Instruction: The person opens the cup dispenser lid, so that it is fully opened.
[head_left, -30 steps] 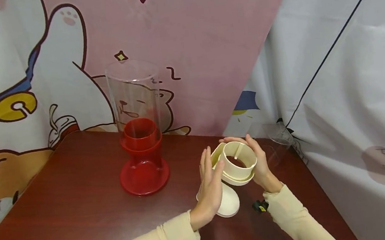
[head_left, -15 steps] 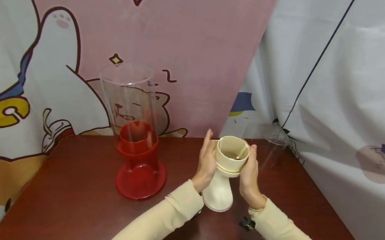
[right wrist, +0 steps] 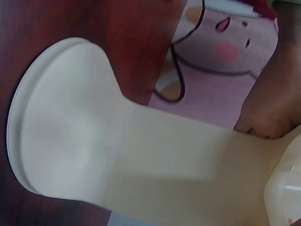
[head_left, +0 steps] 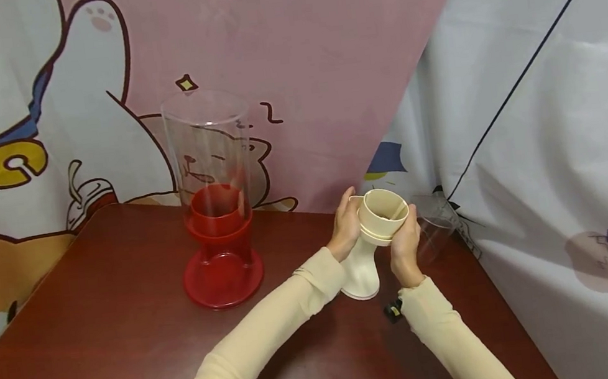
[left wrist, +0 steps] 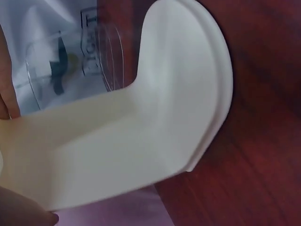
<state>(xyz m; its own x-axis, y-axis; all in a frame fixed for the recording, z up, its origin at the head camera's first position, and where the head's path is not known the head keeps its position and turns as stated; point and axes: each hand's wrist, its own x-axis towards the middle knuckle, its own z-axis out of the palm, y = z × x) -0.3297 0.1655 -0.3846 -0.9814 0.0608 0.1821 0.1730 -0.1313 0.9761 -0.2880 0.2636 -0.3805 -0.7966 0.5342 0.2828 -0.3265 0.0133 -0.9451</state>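
A cream plastic dispenser stand [head_left: 359, 270] with a round collar [head_left: 379, 221] on top is between the two hands. My left hand [head_left: 345, 225] grips the collar from the left, and my right hand [head_left: 406, 241] holds its right side. In the left wrist view the stand's rounded foot [left wrist: 183, 80] is low at the table; whether it touches cannot be told. The right wrist view shows the same foot [right wrist: 61, 122] and part of the collar at the edge. Some fingers are hidden behind the collar.
A similar red stand [head_left: 224, 280] bearing a tall clear cylinder [head_left: 209, 144] stands to the left on the dark red table [head_left: 101, 337]. Another clear plastic container [head_left: 435, 227] lies behind the right hand. Printed curtains [head_left: 325, 74] close off the back and right.
The stand has been turned and tipped upright, then shifted away toward the back with both hands. My right hand has come round from behind the collar to its right side.
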